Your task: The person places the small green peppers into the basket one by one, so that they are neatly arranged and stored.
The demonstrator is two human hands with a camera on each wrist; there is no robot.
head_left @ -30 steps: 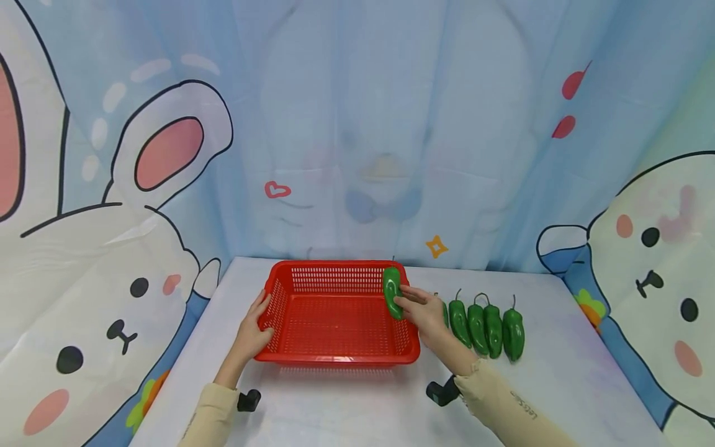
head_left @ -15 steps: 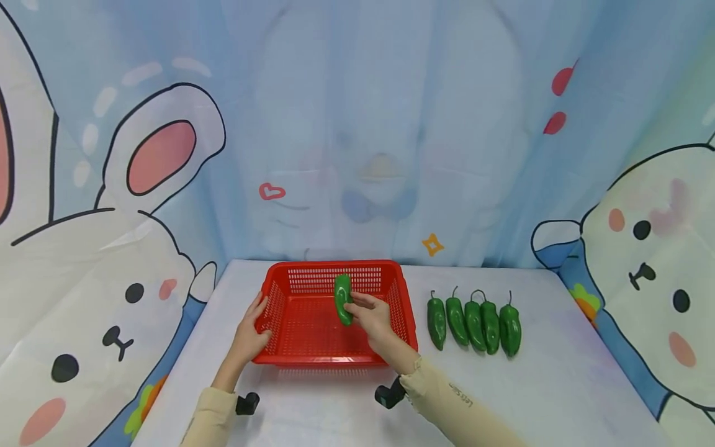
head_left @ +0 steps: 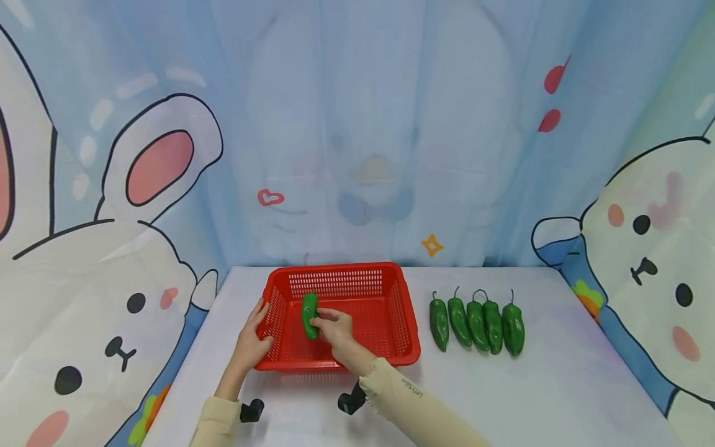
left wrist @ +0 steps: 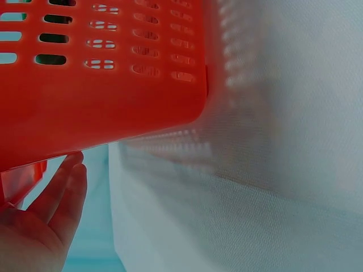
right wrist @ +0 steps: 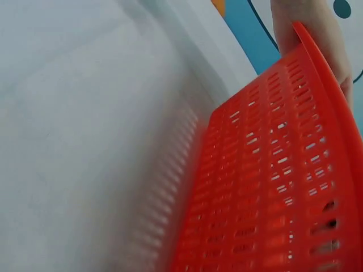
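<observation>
Over the left part of the red plastic basket (head_left: 357, 308), my right hand (head_left: 337, 332) pinches a green chili pepper (head_left: 310, 315) between thumb and fingers. The pepper stands nearly upright in the head view, stem end away from me. My left hand (head_left: 249, 343) rests against the basket's left side, fingers and thumb spread along the rim. In the left wrist view, its straight fingers (left wrist: 67, 195) touch the basket's red wall (left wrist: 102, 113). The right wrist view shows the slotted basket wall (right wrist: 266, 164) and part of my right hand (right wrist: 315, 37) above the rim; the pepper is hidden there.
To the basket's right, several green chili peppers (head_left: 476, 326) lie side by side in a row on the white table (head_left: 558, 385), stems pointing away. Behind the table hangs a light blue curtain (head_left: 368, 124) with cartoon rabbits.
My right hand has carried the pepper leftward across the basket, from its right rim to its left part, and lower. My left hand has stayed at the basket's left side.
</observation>
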